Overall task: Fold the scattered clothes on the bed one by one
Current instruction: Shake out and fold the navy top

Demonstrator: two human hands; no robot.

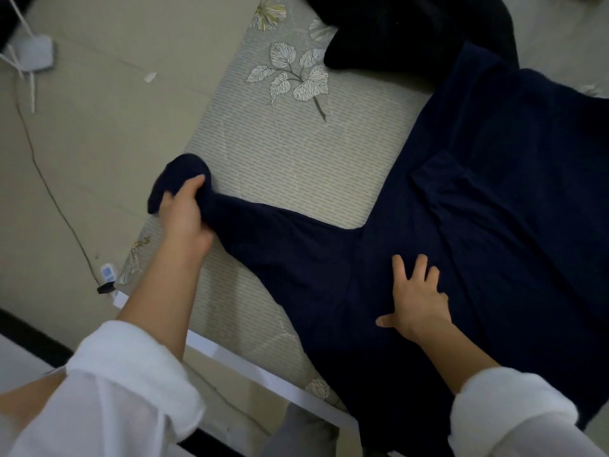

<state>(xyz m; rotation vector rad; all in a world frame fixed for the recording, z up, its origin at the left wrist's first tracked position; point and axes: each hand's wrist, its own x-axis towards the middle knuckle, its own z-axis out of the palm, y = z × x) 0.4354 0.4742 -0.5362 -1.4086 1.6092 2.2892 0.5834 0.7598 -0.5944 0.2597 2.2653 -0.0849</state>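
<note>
Left hand (184, 216) is clenched round the cuff end of the sleeve (257, 229), fingers curled into bunched cloth, and holds it out past the side of the bed (296, 153), over the floor (82, 143). Right hand (417, 303) lies flat with fingers spread on the body of the navy top (494, 192), pinning it; nothing is gripped there. The top is spread across the near end of the bed, and its lower part runs over the near edge, out of view. The chief risk, as I judge it, is the pull. A flat palm holds only by friction, so a hard tug on the sleeve could drag the body sideways, wrinkle it and spoil a square fold. If the left grip slips, the cuff would likely drop to the floor, where a cable (49, 192) runs. The overhanging part could also let the top slide off once the palm lifts. Black clothes (412, 31) lie against the top's far edge; I cannot tell whether they overlap, and both are dark, so a stray piece could get caught in a fold.
</note>
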